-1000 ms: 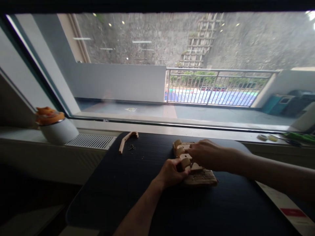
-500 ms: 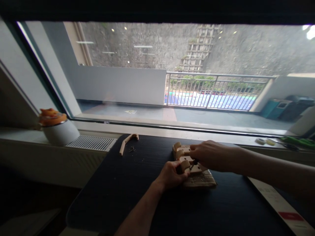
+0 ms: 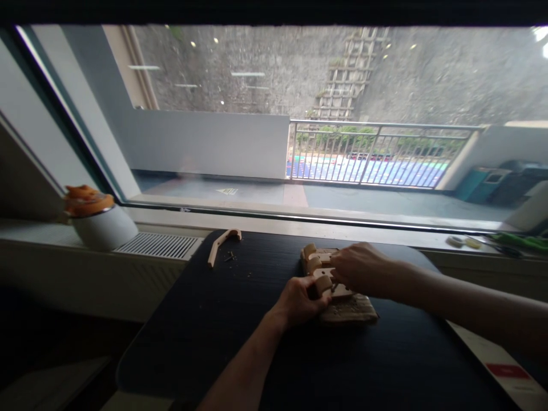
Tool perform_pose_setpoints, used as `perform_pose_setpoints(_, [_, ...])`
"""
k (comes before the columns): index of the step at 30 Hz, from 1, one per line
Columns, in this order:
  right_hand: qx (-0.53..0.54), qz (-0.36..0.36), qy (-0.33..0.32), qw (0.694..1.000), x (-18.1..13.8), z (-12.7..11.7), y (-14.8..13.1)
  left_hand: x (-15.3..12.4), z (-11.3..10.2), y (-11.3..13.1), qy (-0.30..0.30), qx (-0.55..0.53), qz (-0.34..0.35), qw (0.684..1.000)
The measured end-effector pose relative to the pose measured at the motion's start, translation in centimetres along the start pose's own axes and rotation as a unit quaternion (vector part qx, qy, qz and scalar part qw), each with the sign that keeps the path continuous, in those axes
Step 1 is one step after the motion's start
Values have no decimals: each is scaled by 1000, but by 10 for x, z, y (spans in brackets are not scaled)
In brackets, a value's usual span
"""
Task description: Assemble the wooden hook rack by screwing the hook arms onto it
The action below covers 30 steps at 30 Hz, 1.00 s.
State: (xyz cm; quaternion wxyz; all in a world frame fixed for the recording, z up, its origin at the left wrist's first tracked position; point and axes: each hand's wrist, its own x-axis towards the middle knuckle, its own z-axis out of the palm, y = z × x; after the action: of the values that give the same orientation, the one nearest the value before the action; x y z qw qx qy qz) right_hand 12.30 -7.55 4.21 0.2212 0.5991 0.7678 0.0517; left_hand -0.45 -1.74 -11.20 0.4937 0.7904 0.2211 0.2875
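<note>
A rough wooden board (image 3: pixel 355 311) lies on the dark table, with curved wooden hooks in a row across it. My left hand (image 3: pixel 299 301) is closed around the nearest wooden hook (image 3: pixel 324 283), thumb and fingers at its rounded end. Over the same hook's flat part, my right hand (image 3: pixel 358 267) is closed on a thin, screwdriver-like tool (image 3: pixel 335 286); its fingers hide most of it. Another wooden hook (image 3: pixel 314 264) sits just beyond, and a further one (image 3: pixel 310 249) is at the board's far end.
A loose wooden hook (image 3: pixel 220 246) lies at the table's far left, beside several small screws (image 3: pixel 230 256). A white pot with an orange lid (image 3: pixel 100 222) stands on the sill. Tape rolls (image 3: pixel 454 241) and a green cloth (image 3: pixel 520 241) are at right. The window (image 3: pixel 257 142) rises behind.
The view has tilted slightly. My right hand has turned a little over the hook, and less of the tool shows. My left hand keeps its hold.
</note>
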Motion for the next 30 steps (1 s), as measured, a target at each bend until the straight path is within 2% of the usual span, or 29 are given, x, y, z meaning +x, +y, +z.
perform_pose_setpoints(3, [8,25,-12,1000,-8,-8,3,-1,-1,2,3,-2,0,1000])
perform_pose_setpoints(5, [19,17,-22,999,-13,-15,4,-1,-2,3,2,-1,-1,1000])
perform_pose_setpoints(10, [-12,-70,-21,997,-14,-17,5,0,-1,2,-9,-22,-2,1000])
perform_pose_setpoints(13, [-45,-134,6,990,-8,-10,4,0,0,1,-3,-21,3,1000])
perform_pose_setpoints(16, [-54,-151,12,987,-4,-5,4,0,-1,2,0,-14,5,1000])
perform_pose_setpoints(21, [-36,-95,-50,994,-2,-2,7,1,-1,2,-6,-11,8,1000])
perform_pose_setpoints(27, [4,15,-48,999,4,-4,-2,1,0,-1,2,20,6,1000])
perform_pose_setpoints(30, [-8,16,-54,998,7,-12,-9,0,0,0,8,12,5,1000])
